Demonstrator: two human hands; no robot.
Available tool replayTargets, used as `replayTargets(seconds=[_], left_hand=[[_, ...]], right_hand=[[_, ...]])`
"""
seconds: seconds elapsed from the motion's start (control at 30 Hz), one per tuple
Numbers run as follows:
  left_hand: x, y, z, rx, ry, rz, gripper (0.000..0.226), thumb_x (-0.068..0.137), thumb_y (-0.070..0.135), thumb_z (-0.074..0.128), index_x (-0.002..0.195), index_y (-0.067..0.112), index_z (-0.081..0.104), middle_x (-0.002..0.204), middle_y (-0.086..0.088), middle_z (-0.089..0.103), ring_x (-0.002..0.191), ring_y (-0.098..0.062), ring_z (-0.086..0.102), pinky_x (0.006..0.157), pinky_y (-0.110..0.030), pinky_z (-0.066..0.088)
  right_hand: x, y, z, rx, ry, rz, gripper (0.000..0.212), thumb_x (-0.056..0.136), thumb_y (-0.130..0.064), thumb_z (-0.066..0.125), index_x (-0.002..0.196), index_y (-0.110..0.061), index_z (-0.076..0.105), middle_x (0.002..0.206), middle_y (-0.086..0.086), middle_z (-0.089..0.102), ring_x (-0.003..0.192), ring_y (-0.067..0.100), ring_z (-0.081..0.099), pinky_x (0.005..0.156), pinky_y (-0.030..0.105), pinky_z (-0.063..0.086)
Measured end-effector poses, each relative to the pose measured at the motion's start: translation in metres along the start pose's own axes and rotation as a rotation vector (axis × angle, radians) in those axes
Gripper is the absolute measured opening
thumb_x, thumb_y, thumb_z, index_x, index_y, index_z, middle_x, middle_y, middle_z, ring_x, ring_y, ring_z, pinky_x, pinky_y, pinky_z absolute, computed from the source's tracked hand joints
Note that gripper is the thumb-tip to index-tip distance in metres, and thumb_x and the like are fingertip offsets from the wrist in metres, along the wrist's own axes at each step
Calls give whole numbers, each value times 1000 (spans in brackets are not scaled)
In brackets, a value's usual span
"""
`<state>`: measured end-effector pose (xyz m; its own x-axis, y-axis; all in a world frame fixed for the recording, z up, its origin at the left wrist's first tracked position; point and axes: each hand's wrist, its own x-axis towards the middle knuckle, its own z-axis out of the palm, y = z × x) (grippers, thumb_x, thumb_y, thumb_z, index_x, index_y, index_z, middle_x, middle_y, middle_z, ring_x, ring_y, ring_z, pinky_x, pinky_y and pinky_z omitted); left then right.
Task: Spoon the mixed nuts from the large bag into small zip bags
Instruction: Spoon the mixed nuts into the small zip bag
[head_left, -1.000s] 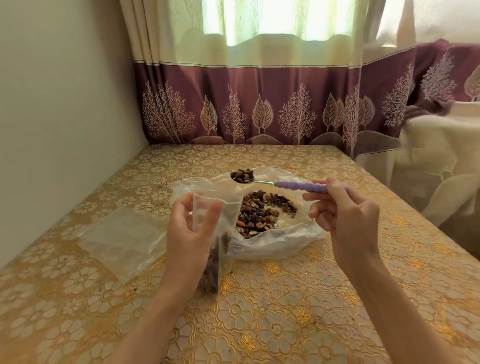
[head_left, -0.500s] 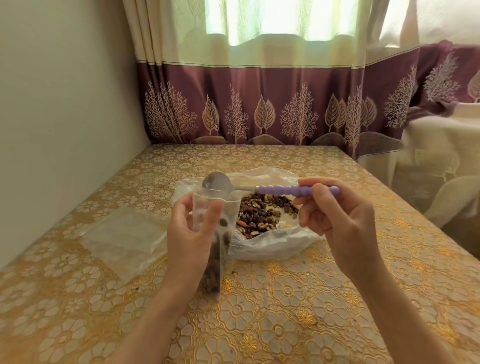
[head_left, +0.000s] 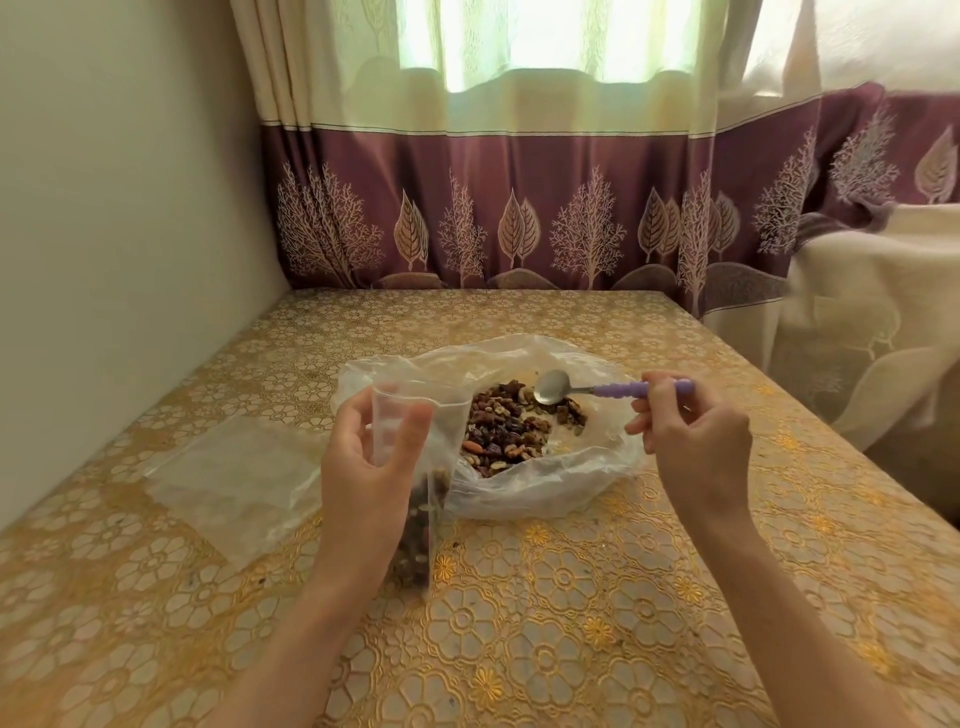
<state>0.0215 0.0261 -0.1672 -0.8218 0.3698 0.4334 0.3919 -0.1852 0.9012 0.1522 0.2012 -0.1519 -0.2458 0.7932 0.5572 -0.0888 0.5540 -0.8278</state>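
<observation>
The left hand (head_left: 371, 470) gripped a clear zip bag (head_left: 415, 488) upright, mouth open, brown nuts filling its lower part. The right hand (head_left: 693, 441) pinched a spoon (head_left: 587, 388) by its purple beaded handle, empty bowl over the nuts (head_left: 511, 431) heaped in the big bag (head_left: 545, 483) between both hands. Left of the left hand lay flat bags (head_left: 234, 478).

Our left hand (head_left: 363, 467) held the small bag (head_left: 415, 447) upright while our right hand (head_left: 696, 447) dipped the empty spoon (head_left: 553, 387) over the nuts (head_left: 514, 431).
</observation>
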Motion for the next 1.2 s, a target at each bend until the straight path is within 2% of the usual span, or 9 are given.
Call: replayTargets(seconds=[0.1, 0.2, 0.3, 0.43, 0.6, 0.83, 0.93, 1.07, 1.2], left_hand=[[0, 0, -1, -10, 6, 13, 59, 67, 70, 56, 114, 35, 52, 101, 10, 65, 85, 6, 62, 66, -4, 45], [0, 0, -1, -2, 3, 15, 72, 62, 78, 55, 117, 33, 51, 102, 11, 64, 85, 5, 62, 68, -5, 46], [1, 0, -1, -6, 7, 10, 57, 69, 64, 56, 116, 32, 51, 102, 8, 65, 82, 6, 62, 66, -6, 46], [1, 1, 0, -26, 8, 15, 49, 71, 55, 57, 113, 30, 52, 96, 11, 65, 76, 8, 63, 61, -4, 44], [1, 1, 0, -24, 5, 8, 42, 72, 56, 57, 108, 35, 52, 94, 12, 64, 75, 9, 62, 61, -4, 44], [2, -1, 0, -7, 6, 11, 42, 72, 58, 57, 107, 36, 52, 90, 18, 66, 75, 8, 62, 63, -6, 46], [1, -2, 0, -4, 7, 15, 51, 71, 58, 57, 113, 30, 52, 94, 12, 65, 75, 9, 62, 62, -5, 45], [1, -2, 0, 11, 11, 9, 55, 71, 59, 57, 116, 28, 52, 99, 9, 64, 76, 8, 62, 63, -6, 46], [1, -3, 0, 32, 10, 4, 66, 70, 72, 57, 118, 27, 52, 104, 4, 64, 90, -7, 61, 80, -23, 50]], right_hand=[[2, 8, 1, -40, -17, 43, 26, 95, -19, 53, 76, -35, 59, 60, -24, 65, 54, 0, 61, 57, 32, 48], [4, 12, 0, -46, -65, 79, 21, 96, -19, 52, 78, -28, 59, 60, -24, 66, 53, 0, 60, 54, 29, 45], [6, 13, -2, 19, -84, 179, 20, 97, -17, 49, 80, -21, 59, 59, -22, 65, 52, 6, 55, 51, 27, 44], [11, 14, -9, 112, -88, 288, 17, 98, -14, 46, 85, -15, 57, 55, -18, 65, 52, 7, 50, 43, 14, 42], [12, 17, -10, 183, -117, 368, 18, 98, -11, 45, 93, -3, 60, 54, -5, 62, 54, 12, 49, 42, 17, 40], [8, 12, -7, 214, -217, 346, 20, 98, -9, 43, 87, 0, 57, 53, -5, 66, 44, 5, 44, 38, 15, 34], [5, 12, -3, 198, -221, 324, 25, 98, -10, 44, 82, 0, 59, 57, 0, 66, 45, 8, 46, 38, 16, 35], [3, 13, 0, 178, -235, 292, 26, 99, -12, 43, 81, -1, 59, 55, -4, 68, 45, 8, 50, 38, 16, 37], [-1, 14, 5, 183, -201, 286, 29, 99, -15, 46, 77, -3, 61, 59, -2, 70, 46, 9, 56, 41, 17, 44]])
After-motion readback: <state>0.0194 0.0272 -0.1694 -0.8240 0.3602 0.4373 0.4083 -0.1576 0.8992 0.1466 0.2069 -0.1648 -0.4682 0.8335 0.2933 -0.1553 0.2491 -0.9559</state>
